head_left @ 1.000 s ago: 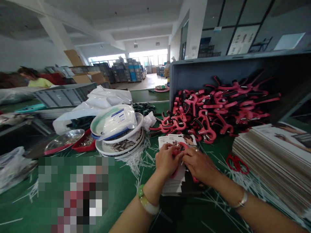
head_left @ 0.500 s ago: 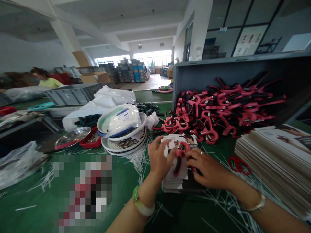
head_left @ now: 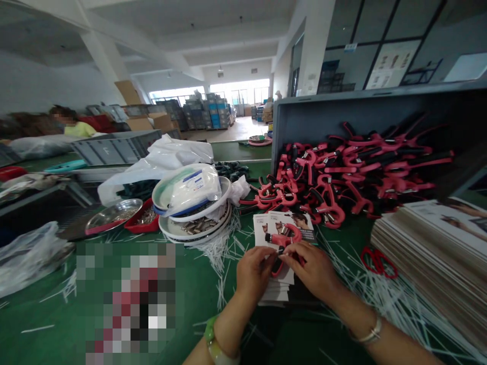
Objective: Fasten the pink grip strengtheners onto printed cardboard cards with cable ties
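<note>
A red-and-black clamp (head_left: 292,234) with a C-shaped jaw lies on a small stack of printed cards (head_left: 262,228). My left hand (head_left: 254,271) comes in from the left, its thumb and fingertips closed at the dark part of the clamp just below the jaw. From the right, my right hand (head_left: 312,266) meets it there, also in a pinch. The fingertips of both hands almost touch, and any small thing between them is too small to make out. Part of the clamp's handles is hidden by my right hand.
A grey crate (head_left: 304,109) lies on its side behind, spilling many similar clamps (head_left: 327,177). Red-handled scissors (head_left: 378,262), loose white ties (head_left: 365,299) and a tall card stack (head_left: 422,263) are rightward. Stacked bowls (head_left: 194,233) stand left. A person (head_left: 78,129) is far left.
Both hands have drawn together and slightly toward me, closing their fingertips at the clamp's middle. The clamp's jaw has turned on the cards, which are now more spread out.
</note>
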A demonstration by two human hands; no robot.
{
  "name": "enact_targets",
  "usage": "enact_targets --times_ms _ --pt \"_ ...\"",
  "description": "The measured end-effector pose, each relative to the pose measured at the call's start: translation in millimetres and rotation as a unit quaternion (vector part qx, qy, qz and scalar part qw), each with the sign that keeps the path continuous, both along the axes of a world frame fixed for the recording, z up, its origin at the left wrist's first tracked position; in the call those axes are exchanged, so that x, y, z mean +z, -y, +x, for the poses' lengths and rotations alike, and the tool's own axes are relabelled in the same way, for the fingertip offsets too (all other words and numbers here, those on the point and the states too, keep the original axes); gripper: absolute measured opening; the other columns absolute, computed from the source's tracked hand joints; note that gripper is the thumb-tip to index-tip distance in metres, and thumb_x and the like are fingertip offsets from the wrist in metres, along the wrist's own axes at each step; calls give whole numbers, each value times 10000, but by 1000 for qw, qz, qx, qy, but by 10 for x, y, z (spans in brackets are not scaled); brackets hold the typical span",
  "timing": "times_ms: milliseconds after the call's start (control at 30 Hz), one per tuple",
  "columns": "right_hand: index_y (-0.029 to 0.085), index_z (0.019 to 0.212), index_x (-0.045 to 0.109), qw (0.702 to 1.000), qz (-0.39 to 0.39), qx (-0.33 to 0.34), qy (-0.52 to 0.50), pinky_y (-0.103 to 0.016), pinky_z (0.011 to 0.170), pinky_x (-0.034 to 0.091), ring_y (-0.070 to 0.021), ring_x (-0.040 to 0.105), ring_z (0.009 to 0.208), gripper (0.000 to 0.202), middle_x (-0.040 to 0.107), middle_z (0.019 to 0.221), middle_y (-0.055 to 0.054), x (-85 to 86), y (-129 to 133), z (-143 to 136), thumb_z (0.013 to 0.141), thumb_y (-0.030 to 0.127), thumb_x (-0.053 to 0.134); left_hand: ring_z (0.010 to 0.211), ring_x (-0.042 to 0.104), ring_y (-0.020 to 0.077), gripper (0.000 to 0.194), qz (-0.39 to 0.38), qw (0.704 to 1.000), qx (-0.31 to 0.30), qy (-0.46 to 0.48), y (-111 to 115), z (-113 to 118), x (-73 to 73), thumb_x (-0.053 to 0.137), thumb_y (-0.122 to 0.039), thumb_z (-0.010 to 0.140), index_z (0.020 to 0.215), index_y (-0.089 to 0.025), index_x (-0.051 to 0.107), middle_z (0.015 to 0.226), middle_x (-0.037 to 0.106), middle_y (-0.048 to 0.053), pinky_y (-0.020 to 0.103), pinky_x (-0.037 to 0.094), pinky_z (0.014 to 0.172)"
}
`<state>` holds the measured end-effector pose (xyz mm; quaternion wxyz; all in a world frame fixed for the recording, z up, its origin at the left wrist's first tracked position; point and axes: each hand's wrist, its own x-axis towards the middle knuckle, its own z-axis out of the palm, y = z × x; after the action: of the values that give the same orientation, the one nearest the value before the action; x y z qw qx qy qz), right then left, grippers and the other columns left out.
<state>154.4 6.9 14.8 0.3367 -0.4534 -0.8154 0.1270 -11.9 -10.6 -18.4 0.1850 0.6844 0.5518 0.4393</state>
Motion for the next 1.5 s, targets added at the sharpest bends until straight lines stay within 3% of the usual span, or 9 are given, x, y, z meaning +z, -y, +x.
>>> enact_targets --times_ms 233,700,933,1167,1233,1367,1500 --pt "228 774 630 998 -11 -45 -29 -301 644 454 -186 606 684 152 657 728 -25 -50 -4 -48 824 356 565 773 651 122 217 6 997 -3 -80 -15 -30 53 497 -243 865 958 -279 691 913 708 13 192 465 668" --pt "222 753 625 998 -51 -10 -20 -307 672 437 -196 593 730 201 659 759 -32 25 -23 -5 834 377 526 760 654 111 229 47 995 -9 -82 -20 -59 -6 495 -226 868 972 -281 692 887 706 11 179 459 643" --pt "201 708 622 987 -156 32 -28 -270 570 387 -153 524 601 275 610 666 -9 77 -110 37 816 438 535 729 655 105 214 71 995 -14 -62 -37 -58 -28 515 -204 856 947 -262 700 856 707 13 167 459 624" --pt "161 661 588 942 -301 128 -68 -233 510 310 -108 418 538 254 505 559 20 163 -249 59 775 389 586 716 649 107 212 104 992 -71 -26 -87 -80 -79 526 -176 842 954 -228 697 845 702 36 175 476 618" --pt "159 658 598 943 -303 136 -34 -227 500 291 -102 417 529 222 511 557 22 194 -280 48 760 355 600 717 650 108 208 106 990 -93 -2 -105 -80 -73 527 -158 836 931 -219 702 835 706 38 180 481 626" --pt "165 625 606 957 -266 90 78 -224 466 240 -104 422 503 197 528 534 20 219 -316 9 729 331 635 731 656 120 166 51 989 -123 62 -132 -91 -13 576 -147 801 887 -203 707 812 723 28 201 498 668" --pt "173 638 592 971 -224 67 56 -221 467 282 -111 458 512 206 554 556 16 166 -284 -12 743 346 633 783 657 134 176 -18 984 -153 94 -137 -118 80 598 -218 807 952 -202 697 871 725 31 219 497 713"
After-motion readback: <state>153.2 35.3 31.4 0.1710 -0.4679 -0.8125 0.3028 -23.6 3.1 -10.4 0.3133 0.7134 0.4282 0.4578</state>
